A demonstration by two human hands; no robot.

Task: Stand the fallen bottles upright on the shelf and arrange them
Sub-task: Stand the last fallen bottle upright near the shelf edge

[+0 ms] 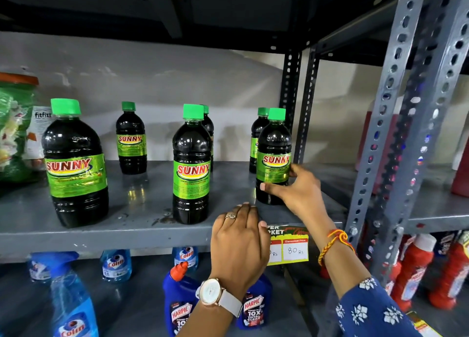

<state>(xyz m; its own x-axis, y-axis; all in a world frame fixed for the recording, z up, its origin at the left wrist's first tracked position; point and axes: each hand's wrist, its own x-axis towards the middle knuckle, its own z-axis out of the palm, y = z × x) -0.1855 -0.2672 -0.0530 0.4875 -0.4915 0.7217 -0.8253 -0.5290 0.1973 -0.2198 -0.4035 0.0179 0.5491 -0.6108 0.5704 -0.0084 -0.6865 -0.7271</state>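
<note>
Our right hand pinches the front-right bottle low on its body, thumb on the left side, fingers wrapped round the right. Low grip suits sliding or turning it without tipping. The bottle stands upright near the shelf's front edge, close to the right-hand upright post.

Our left hand holds nothing: fingers together, flat over the front lip beside the price tag, likely bracing.

All six Sunny bottles in view stand upright: large one front left, one toward the back, middle one at the front with another directly behind, one more behind the held bottle. So we judge the righting done and only the arranging left.

Room: wide bare gaps between the three groups; the back strip is mostly open. Tight spots: the post on the right, and the front edge, where the middle bottle sits close to the lip.
</note>
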